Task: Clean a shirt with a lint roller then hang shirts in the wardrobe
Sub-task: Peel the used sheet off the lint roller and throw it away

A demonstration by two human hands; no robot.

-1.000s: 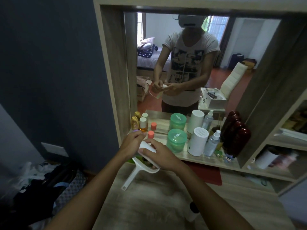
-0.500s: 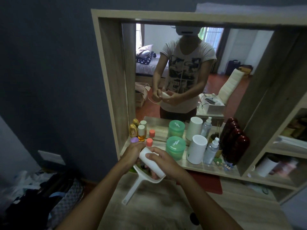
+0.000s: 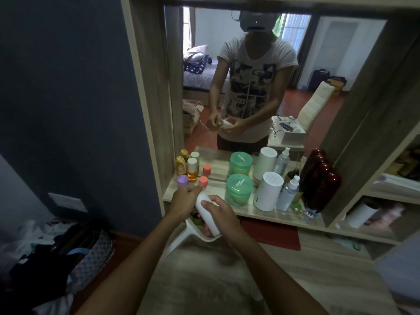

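Note:
A white lint roller [image 3: 205, 211] is held in front of the dresser shelf, its roll pointing up and left and its thin handle hanging down to the lower left. My right hand [image 3: 221, 214] wraps around the roll's lower half. My left hand [image 3: 184, 201] pinches the roll's top end with its fingertips. No shirt to be cleaned is identifiable among what is in view. The mirror [image 3: 272, 87] reflects me holding the roller at waist height.
The wooden shelf [image 3: 261, 213] carries small bottles, a purple-capped jar [image 3: 183, 180], a green jar [image 3: 238, 189], a white cylinder [image 3: 268, 190] and a spray bottle [image 3: 288, 193]. A heap of clothes and bags [image 3: 52, 253] lies on the floor at left. Cubby shelves stand at right.
The view has tilted up a little. My hands stay on the roller, with the left fingers shifted to its top end.

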